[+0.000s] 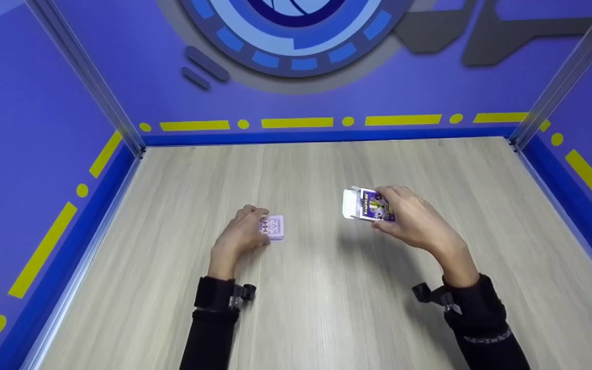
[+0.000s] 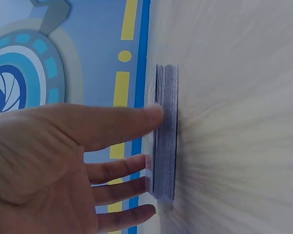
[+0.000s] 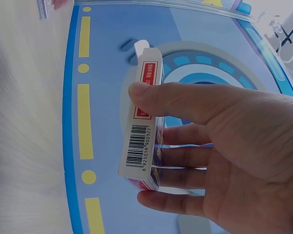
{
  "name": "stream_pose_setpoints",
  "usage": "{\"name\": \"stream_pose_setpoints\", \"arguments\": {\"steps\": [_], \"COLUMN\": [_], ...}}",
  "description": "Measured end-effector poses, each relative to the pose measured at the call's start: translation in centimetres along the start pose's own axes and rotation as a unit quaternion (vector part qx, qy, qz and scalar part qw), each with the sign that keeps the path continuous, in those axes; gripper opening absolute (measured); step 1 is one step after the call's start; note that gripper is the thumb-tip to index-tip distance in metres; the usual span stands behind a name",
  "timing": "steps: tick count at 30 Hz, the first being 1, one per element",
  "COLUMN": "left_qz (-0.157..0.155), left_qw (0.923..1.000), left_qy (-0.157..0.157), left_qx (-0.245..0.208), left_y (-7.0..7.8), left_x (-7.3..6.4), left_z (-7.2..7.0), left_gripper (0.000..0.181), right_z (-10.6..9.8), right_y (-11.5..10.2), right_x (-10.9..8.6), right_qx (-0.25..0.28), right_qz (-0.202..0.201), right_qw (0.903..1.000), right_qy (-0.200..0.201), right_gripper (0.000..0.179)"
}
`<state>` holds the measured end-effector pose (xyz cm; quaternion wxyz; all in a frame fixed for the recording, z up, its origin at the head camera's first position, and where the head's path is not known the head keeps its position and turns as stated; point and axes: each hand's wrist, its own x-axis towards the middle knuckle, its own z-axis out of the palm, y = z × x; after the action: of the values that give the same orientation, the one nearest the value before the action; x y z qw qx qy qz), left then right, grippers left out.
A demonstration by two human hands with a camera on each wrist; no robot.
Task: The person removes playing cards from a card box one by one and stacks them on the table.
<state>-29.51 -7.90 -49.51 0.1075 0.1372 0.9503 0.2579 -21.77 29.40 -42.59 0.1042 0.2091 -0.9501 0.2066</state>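
The left hand (image 1: 241, 231) pinches a squared stack of white playing cards with a red-and-purple patterned back (image 1: 275, 226), thumb on the long side facing the near edge, fingers on the opposite side; the stack sits a little left of the middle of the pale wood-grain bench (image 1: 301, 298), apparently flat, though whether it touches the wood all along is hard to tell. The right hand (image 1: 419, 221) pinches a purple-and-white rectangular cardboard box (image 1: 376, 205) across its narrow sides, thumb on the barcode side, and holds it above the bench, its white end flap (image 1: 349, 204) open and pointing toward the left edge. Holding both steady seems the step in hand: even pressure on the two long sides should keep the cards from fanning, the stack's free end is best left uncovered, and a light pinch should keep the box mouth from bowing. Bare wood lies between the hands and out to the left and right edges, so sideways travel looks easy. The far edge meets the blue back wall (image 1: 296, 103), with metal posts (image 1: 90, 77) at both far corners, well apart from either hand. The near edge is out of view.
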Motion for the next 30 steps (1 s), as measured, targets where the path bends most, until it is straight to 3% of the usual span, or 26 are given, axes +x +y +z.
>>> {"name": "stream_pose_setpoints", "arguments": {"steps": [2, 6, 9, 11, 15, 18, 21, 25, 30], "left_qz": [0.011, 0.067, 0.124, 0.164, 0.238, 0.261, 0.255, 0.234, 0.212], "left_qw": [0.9996, 0.9907, 0.9737, 0.9595, 0.9274, 0.9116, 0.9102, 0.9169, 0.9257], "left_qy": [0.025, 0.118, 0.183, 0.209, 0.228, 0.222, 0.2, 0.177, 0.17], "left_qx": [-0.003, -0.015, -0.056, -0.094, -0.177, -0.227, -0.258, -0.271, -0.263], "left_y": [0.3, 2.2, 4.7, 6.5, 9.7, 11.2, 12.1, 12.5, 12.3], "left_x": [-0.3, -0.7, -1.2, -1.7, -2.4, -2.7, -2.9, -2.9, -2.7], "left_z": [-0.3, -0.8, -0.9, -0.7, 0.3, 1.5, 2.5, 3.3, 3.7], "left_gripper": [0.066, 0.048, 0.033, 0.026, 0.018, 0.014, 0.013, 0.012, 0.014], "right_z": [0.0, 0.1, 0.3, 0.5, 1.0, 1.4, 1.6, 1.7, 1.7], "right_y": [0.0, 0.0, -0.2, -0.4, -0.9, -1.5, -2.1, -2.9, -3.6], "right_x": [0.1, 0.2, 0.2, 0.3, 0.3, 0.4, 0.4, 0.4, 0.5], "right_qx": [-0.001, 0.001, 0.006, 0.01, 0.011, 0.008, 0.008, 0.009, -0.001], "right_qz": [-0.002, -0.001, 0.004, 0.007, 0.0, -0.013, -0.027, -0.042, -0.057], "right_qw": [1.0, 1.0, 1.0, 0.9999, 0.9999, 0.9999, 0.9996, 0.9991, 0.9983], "right_qy": [0.001, -0.002, -0.004, -0.005, -0.005, -0.007, -0.006, 0.001, 0.01], "right_gripper": [0.067, 0.068, 0.067, 0.067, 0.067, 0.069, 0.069, 0.07, 0.071]}}
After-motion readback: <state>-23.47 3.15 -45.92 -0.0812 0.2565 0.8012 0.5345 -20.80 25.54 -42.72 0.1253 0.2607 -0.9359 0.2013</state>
